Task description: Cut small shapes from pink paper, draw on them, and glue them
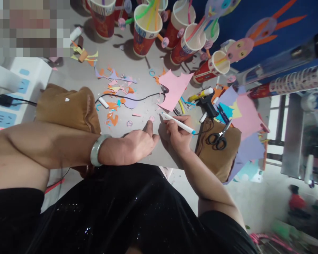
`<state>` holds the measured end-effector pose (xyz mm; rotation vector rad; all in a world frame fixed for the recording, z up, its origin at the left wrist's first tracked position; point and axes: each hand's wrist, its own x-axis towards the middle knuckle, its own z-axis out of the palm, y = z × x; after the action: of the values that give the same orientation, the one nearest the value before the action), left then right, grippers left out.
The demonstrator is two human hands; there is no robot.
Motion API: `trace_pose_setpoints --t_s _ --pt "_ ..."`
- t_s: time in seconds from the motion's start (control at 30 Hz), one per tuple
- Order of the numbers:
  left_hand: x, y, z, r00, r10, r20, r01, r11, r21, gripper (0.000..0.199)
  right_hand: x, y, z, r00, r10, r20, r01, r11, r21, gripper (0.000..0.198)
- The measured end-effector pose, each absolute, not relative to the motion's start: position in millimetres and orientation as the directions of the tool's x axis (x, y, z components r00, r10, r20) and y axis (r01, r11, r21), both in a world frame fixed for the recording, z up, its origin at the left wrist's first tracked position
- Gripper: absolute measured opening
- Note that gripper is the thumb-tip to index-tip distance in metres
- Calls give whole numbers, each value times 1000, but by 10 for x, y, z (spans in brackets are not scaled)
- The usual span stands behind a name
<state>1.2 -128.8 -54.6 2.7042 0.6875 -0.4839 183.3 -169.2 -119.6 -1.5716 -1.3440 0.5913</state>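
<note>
Within right hand (180, 138), white marker (179, 123) slants, tip leftward and slightly away.

The left hand (139, 144) touches a small pink piece (152, 119) while the right hand (180, 138) holds a white marker (184, 127).

Smooth plastic marker (182, 125), matt paper (175, 88)

Pink disc (152, 118) partly hidden by left hand (137, 145), stacked cups (296, 82) cut off at right edge.
</note>
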Motion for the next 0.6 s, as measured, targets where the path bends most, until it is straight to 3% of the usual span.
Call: trace_pose_setpoints --t_s 0.23,0.6 --pt "-26 -1204 -444 848 403 -343 485 -852 196 60 1709 -1523 -1068 318 937 147 373 19 -928 13" --pt "-16 -1101 -421 829 393 -398 493 -850 186 59 1808 -1479 -1340 246 933 262 432 137 -891 13"
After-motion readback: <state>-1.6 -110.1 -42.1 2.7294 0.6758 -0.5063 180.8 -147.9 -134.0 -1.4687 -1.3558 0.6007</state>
